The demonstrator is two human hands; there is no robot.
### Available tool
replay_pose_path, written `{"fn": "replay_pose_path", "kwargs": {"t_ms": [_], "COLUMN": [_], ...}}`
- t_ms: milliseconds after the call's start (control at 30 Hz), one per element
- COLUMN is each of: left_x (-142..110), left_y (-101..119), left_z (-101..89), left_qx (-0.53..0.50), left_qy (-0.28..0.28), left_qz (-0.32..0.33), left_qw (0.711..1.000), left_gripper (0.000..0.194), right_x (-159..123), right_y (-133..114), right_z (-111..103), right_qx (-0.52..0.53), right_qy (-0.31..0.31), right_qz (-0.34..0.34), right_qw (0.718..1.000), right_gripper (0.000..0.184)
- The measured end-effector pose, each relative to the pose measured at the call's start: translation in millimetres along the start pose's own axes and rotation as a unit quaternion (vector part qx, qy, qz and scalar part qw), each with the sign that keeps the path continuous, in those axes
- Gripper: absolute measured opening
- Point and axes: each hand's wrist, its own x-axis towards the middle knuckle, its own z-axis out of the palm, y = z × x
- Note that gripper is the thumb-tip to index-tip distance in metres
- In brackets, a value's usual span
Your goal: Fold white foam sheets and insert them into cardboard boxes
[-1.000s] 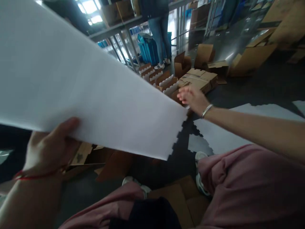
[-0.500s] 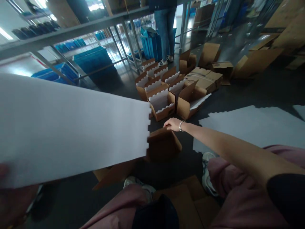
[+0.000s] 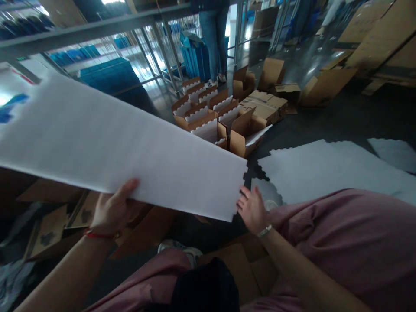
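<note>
A long white foam sheet [image 3: 156, 151] with notched ends slants across the view in front of me. My left hand [image 3: 113, 206] grips its lower edge, thumb on the near face and fingers hidden behind. At the sheet's right notched end is my right hand [image 3: 251, 210], fingers spread and close to the edge; whether they touch it I cannot tell. Behind the sheet, an open cardboard box [image 3: 147, 221] shows only in part, below its lower edge.
Several open cartons [image 3: 240, 134] with white notched liners stand in rows ahead. Flattened cardboard [image 3: 263, 104] lies beyond them. More white sheets [image 3: 338, 169] are on the floor at right. A person [image 3: 212, 39] stands by the metal rack [image 3: 97, 30] and blue bins [image 3: 110, 78].
My right hand has let go of the cardboard box flap and moved to the sheet's notched end. The sheet has shifted right and tilted, and my left hand has come into full view.
</note>
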Motion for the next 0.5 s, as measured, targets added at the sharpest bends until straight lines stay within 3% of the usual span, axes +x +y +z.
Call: {"fn": "replay_pose_path", "kwargs": {"t_ms": [100, 200, 333, 500], "left_x": [11.3, 7.7, -9.6, -22.9], "left_y": [-20.3, -44.0, -81.1, -119.9], "left_z": [27.1, 37.0, 45.1, 59.0], "left_qx": [0.033, 0.121, 0.245, 0.364], "left_qy": [-0.062, -0.145, -0.216, -0.235], "left_qz": [0.007, 0.004, 0.021, 0.087], "left_qw": [0.998, 0.982, 0.945, 0.897], "left_gripper": [0.058, 0.052, 0.044, 0.038], "right_x": [-51.6, -73.3, -73.2, -44.5], "right_y": [43.0, 69.4, 85.2, 83.8], "right_z": [-23.3, -42.7, -62.0, -57.1], "right_qx": [-0.074, -0.171, -0.185, -0.267], "right_qy": [-0.033, 0.003, 0.031, 0.002], "right_qz": [0.027, 0.041, 0.085, 0.03], "right_qw": [0.996, 0.984, 0.979, 0.963], "right_gripper": [0.057, 0.051, 0.046, 0.039]}}
